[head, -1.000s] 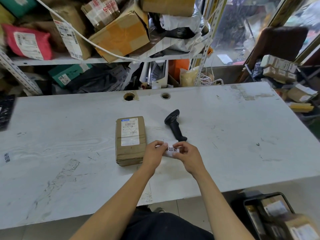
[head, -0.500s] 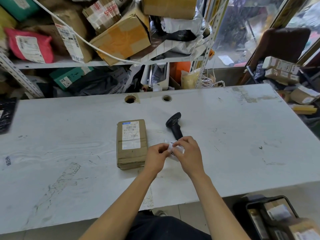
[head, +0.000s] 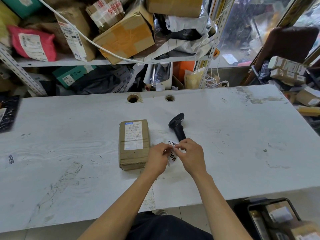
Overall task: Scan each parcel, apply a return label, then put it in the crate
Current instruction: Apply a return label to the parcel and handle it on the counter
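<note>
A brown cardboard parcel with a white shipping label lies flat in the middle of the white table. A black handheld scanner lies to its right. Just right of the parcel's near end, my left hand and my right hand both pinch a small white return label with black print, held between them just above the table. The black crate stands on the floor at the lower right with several parcels in it.
Shelves crowded with boxes and mailer bags rise behind the table. Two cable holes sit near the table's far edge. More small boxes are stacked at the right. A small printed sticker lies at the table's left.
The label has turned in my fingers from lying level to hanging more upright. Both hands have stayed beside the parcel's near right corner.
</note>
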`<action>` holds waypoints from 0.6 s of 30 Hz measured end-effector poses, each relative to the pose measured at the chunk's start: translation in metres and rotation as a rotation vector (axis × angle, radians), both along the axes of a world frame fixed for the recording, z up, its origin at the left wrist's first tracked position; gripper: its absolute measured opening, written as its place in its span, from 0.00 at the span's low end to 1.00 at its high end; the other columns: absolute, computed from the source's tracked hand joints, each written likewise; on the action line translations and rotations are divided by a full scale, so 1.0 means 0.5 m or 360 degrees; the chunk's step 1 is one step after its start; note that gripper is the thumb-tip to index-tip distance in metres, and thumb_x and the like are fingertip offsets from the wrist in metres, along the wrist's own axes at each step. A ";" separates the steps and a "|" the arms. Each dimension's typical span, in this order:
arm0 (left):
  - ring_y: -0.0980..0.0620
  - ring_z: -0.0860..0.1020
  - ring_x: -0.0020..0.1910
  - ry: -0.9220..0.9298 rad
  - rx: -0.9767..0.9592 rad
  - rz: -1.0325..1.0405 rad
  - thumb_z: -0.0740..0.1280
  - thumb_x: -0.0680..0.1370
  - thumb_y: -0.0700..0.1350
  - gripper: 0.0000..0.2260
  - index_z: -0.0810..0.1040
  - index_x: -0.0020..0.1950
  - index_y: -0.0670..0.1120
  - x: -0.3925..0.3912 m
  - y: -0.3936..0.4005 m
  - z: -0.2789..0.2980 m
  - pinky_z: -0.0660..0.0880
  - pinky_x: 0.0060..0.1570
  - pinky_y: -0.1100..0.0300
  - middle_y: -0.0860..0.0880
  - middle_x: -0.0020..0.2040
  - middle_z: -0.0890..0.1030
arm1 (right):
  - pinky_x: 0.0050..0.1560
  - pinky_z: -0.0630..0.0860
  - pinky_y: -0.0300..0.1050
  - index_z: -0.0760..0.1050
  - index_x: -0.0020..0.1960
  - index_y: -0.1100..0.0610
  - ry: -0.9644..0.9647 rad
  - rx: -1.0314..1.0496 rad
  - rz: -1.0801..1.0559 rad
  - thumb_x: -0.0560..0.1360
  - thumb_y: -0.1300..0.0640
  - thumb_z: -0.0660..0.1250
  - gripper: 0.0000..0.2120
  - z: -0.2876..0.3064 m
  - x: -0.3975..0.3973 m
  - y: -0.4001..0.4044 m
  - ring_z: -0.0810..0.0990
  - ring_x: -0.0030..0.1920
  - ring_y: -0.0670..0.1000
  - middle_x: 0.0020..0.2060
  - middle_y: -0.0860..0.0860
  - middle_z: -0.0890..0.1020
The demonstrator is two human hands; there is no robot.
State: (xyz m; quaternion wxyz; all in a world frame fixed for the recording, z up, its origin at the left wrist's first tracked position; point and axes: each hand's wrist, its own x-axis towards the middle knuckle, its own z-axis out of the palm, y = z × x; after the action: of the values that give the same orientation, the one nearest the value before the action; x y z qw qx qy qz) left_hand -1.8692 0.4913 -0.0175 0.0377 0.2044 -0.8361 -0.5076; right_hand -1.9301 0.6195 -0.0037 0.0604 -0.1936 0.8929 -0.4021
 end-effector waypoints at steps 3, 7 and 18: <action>0.60 0.77 0.46 -0.0021 -0.0025 -0.0024 0.65 0.80 0.34 0.11 0.84 0.57 0.45 0.000 -0.002 0.000 0.70 0.45 0.77 0.54 0.48 0.80 | 0.43 0.74 0.39 0.85 0.42 0.56 -0.0060 -0.0044 -0.0034 0.73 0.58 0.74 0.02 0.001 -0.004 -0.002 0.79 0.42 0.44 0.42 0.45 0.81; 0.60 0.77 0.48 -0.0037 0.0103 0.0042 0.64 0.79 0.31 0.14 0.83 0.59 0.42 0.002 -0.002 0.002 0.71 0.47 0.77 0.51 0.50 0.80 | 0.40 0.71 0.30 0.82 0.40 0.55 -0.0248 -0.0177 -0.0216 0.72 0.61 0.72 0.04 0.010 -0.003 -0.003 0.79 0.41 0.41 0.40 0.45 0.81; 0.51 0.79 0.53 -0.0100 0.0226 0.0262 0.67 0.79 0.34 0.15 0.81 0.65 0.42 0.012 -0.004 0.001 0.71 0.54 0.65 0.45 0.58 0.82 | 0.44 0.74 0.39 0.77 0.41 0.54 -0.0099 -0.0382 -0.1013 0.75 0.61 0.67 0.05 0.054 -0.025 0.039 0.76 0.39 0.40 0.45 0.49 0.79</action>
State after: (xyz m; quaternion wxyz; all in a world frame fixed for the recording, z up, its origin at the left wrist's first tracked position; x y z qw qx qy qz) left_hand -1.8633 0.4892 -0.0168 0.0387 0.2904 -0.7792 -0.5541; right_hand -1.9424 0.6392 0.0231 -0.0641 0.1014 0.8525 -0.5088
